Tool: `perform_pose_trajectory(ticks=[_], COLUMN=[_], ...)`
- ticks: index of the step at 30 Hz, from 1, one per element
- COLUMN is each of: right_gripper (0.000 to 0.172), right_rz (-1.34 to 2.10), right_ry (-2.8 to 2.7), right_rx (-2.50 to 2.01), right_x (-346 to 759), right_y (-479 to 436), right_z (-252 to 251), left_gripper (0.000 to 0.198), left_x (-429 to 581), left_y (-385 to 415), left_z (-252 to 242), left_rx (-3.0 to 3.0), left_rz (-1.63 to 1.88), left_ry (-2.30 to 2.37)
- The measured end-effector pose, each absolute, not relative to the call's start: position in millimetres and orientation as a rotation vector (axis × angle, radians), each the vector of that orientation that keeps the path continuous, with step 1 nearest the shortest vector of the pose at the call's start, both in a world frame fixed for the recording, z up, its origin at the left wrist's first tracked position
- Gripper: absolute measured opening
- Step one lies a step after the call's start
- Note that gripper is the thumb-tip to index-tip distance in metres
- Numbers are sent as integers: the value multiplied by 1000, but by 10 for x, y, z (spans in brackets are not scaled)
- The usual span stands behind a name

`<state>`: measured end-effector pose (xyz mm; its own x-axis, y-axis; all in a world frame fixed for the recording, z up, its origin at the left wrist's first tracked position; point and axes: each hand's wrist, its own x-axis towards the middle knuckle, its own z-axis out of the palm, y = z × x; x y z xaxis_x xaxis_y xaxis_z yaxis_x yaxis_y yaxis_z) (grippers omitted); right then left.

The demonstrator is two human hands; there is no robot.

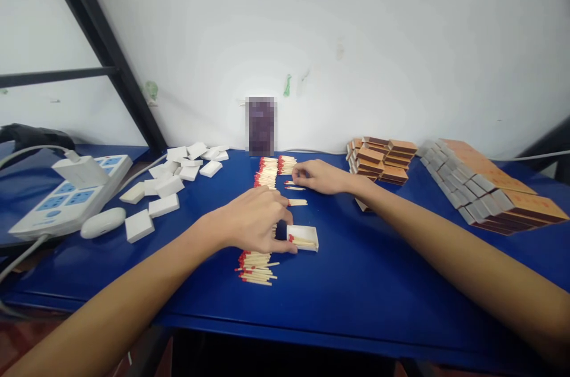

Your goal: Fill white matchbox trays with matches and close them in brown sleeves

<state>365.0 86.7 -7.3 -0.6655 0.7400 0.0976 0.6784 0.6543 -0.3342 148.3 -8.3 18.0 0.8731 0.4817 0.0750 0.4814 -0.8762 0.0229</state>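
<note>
A white inner tray of a matchbox (310, 231) lies on the blue table with a few red-tipped matches in it. My left hand (256, 219) grips its left end between thumb and fingers. Beneath and around that hand runs a long row of loose matches (258, 267), red heads to the left. Farther back, my right hand (318, 176) has its fingertips pinched together beside a small group of matches (288, 164); what is between them, if anything, cannot be made out. A few separate matches (297, 202) lie between the two hands.
Many white trays (164, 187) are scattered at left, near a power strip (71, 199) with a charger and a white mouse-like object (103, 222). Orange matchbox sleeves (383, 157) are piled at back right; stacked boxes (494, 187) stand farther right. A blurred dark object (261, 127) leans on the wall.
</note>
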Motion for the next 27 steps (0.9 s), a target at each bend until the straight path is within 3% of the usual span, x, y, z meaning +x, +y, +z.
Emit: perform_pose_trajectory(ticks=[27], right_gripper=[14], right_rz=[448], right_ry=[-2639], right_rx=[-1176], right_x=[3669], right_y=[869], right_z=[-96], left_gripper=[44], left_x=[1473], left_y=[-83], left_z=[157], left_rx=[3029], left_rz=[167], left_ry=[755])
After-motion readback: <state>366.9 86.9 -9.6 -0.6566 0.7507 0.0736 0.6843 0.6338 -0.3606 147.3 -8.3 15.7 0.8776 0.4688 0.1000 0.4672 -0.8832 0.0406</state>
